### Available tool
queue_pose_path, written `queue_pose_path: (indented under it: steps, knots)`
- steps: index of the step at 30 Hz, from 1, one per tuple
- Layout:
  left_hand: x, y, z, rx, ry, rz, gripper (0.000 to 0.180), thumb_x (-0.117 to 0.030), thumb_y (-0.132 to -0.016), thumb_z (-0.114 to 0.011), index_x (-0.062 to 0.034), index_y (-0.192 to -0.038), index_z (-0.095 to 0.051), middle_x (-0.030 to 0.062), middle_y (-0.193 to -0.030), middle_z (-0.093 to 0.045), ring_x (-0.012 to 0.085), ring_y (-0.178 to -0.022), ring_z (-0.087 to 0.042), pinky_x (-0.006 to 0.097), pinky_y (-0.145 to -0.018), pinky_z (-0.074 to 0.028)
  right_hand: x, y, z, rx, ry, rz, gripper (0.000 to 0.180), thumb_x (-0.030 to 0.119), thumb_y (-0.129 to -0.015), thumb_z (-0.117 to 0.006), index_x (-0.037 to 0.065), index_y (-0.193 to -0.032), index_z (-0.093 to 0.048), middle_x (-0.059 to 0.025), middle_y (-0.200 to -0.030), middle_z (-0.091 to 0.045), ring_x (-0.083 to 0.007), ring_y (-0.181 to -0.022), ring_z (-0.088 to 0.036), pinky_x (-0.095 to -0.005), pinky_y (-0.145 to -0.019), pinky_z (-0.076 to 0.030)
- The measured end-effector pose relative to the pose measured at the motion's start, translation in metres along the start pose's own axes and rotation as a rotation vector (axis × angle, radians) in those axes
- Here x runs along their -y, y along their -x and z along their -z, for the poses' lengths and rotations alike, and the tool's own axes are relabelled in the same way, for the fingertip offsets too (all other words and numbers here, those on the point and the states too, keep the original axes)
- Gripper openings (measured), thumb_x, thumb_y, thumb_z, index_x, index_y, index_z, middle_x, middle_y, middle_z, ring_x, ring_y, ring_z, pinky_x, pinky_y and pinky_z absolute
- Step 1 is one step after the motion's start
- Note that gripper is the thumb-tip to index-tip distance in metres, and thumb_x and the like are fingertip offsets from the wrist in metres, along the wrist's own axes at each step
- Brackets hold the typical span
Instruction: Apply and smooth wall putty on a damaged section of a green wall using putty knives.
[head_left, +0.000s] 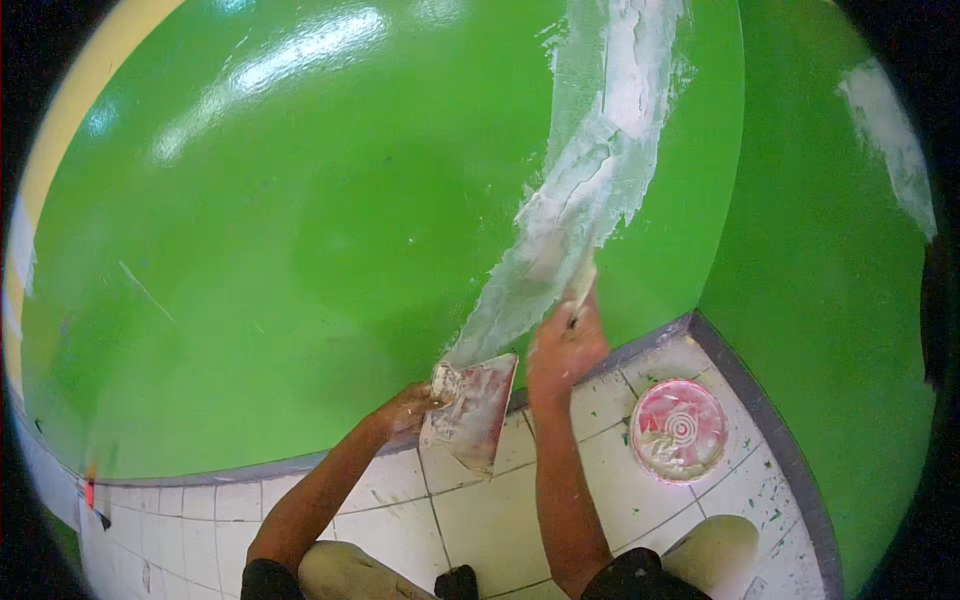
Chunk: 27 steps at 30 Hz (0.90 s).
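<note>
A broad strip of white filler [590, 170] runs down the glossy green wall [350, 220] in front of me. My right hand [568, 345] is closed around a putty knife [584, 282], whose blade is against or just off the strip's lower part. Motion smears the blade, so its contact is hard to judge. Below the strip's lower end, my left hand [408, 408] grips a flat reddish-brown board [478, 415] by its left edge. White filler is smeared over the board, with a lump by my fingers.
On the white tiled floor [390, 490], a round pink lid or tub [682, 430] with filler residue stands to the right. Grey skirting [770, 430] edges the wall and turns a corner. Another white patch [890, 150] marks the right wall. A small orange-and-black object [92, 495] is far left.
</note>
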<state>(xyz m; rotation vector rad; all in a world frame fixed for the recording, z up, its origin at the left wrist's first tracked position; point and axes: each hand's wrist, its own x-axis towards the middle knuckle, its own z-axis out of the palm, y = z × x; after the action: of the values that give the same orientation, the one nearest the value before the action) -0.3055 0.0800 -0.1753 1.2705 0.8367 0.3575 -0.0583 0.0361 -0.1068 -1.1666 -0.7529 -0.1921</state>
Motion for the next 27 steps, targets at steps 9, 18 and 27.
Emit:
queue_pose_path:
  steps: [9, 18, 27]
  knots:
    - [0.052, -0.017, 0.023, -0.002, -0.25, 0.19, 0.038, -0.021, -0.088, -0.063, -0.0027, -0.121, -0.057, 0.0069, -0.109, -0.064, 0.0126, -0.095, -0.06, 0.026, -0.074, -0.049, 0.028, 0.05, -0.064, 0.074, 0.197, 0.42, 0.048, 0.001, -0.077, -0.059, -0.002, -0.125, -0.057, -0.0227, -0.117, -0.062, -0.0295, -0.092, -0.067, -0.036, -0.079, -0.054]
    - [-0.018, 0.033, -0.026, -0.012, -0.459, 0.33, 0.045, -0.023, -0.089, -0.063, -0.004, -0.129, -0.053, 0.0091, -0.122, -0.059, 0.0189, -0.109, -0.055, 0.034, -0.098, -0.04, -0.039, 0.061, -0.05, -0.021, 0.034, 0.215, 0.05, -0.003, -0.076, -0.056, -0.003, -0.126, -0.055, -0.0231, -0.125, -0.058, -0.0353, -0.116, -0.057, -0.0419, -0.093, -0.048]
    - [0.085, 0.007, 0.072, -0.025, -0.513, 0.327, 0.051, -0.031, -0.087, -0.067, -0.0037, -0.128, -0.054, 0.0085, -0.122, -0.059, 0.0211, -0.108, -0.055, 0.037, -0.092, -0.045, 0.008, 0.084, -0.026, 0.071, -0.297, 0.006, 0.045, -0.003, -0.08, -0.053, -0.005, -0.125, -0.056, -0.0253, -0.125, -0.057, -0.0352, -0.117, -0.057, -0.04, -0.095, -0.047]
